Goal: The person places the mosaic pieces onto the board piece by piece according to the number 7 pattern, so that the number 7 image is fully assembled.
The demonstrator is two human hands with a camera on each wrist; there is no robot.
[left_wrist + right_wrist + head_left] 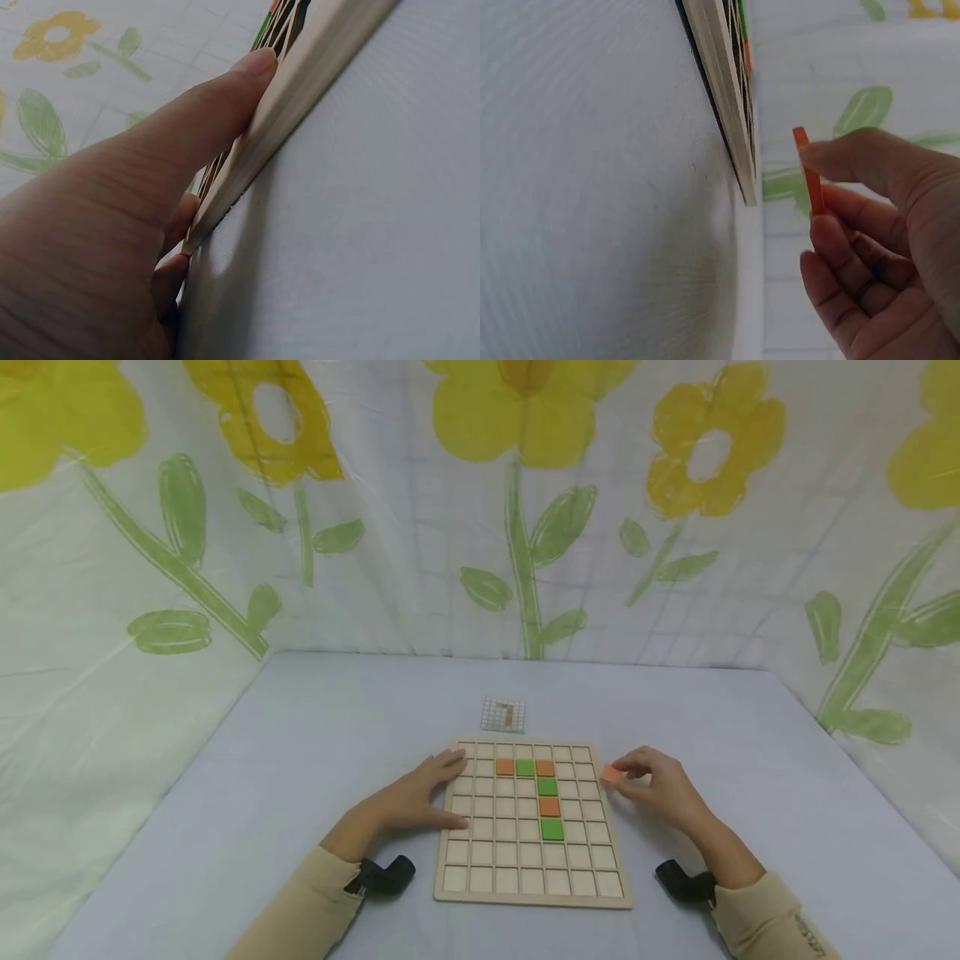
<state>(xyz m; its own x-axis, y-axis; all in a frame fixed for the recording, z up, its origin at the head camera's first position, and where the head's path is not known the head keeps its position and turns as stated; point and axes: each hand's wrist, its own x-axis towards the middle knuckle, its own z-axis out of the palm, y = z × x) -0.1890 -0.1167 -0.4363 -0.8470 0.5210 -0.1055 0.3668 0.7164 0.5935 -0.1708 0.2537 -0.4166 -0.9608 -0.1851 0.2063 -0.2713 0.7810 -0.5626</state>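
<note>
A wooden grid board (532, 881) lies flat on the table. Orange and green square tiles sit in several of its cells, among them a green tile (552, 829) and an orange tile (550, 807). My left hand (411, 795) rests on the board's left edge, thumb and fingers spread apart; in the left wrist view the thumb (217, 105) lies straight over the rim. Just off the board's right side, my right hand (663, 787) pinches another orange tile (810, 172) between thumb and fingers, held in the air.
Behind the board lies a small card (503, 715) printed with a grid and a coloured pattern. The table (360, 693) has a plain pale cover. A curtain (405, 527) with yellow flowers hangs around the far side and both flanks.
</note>
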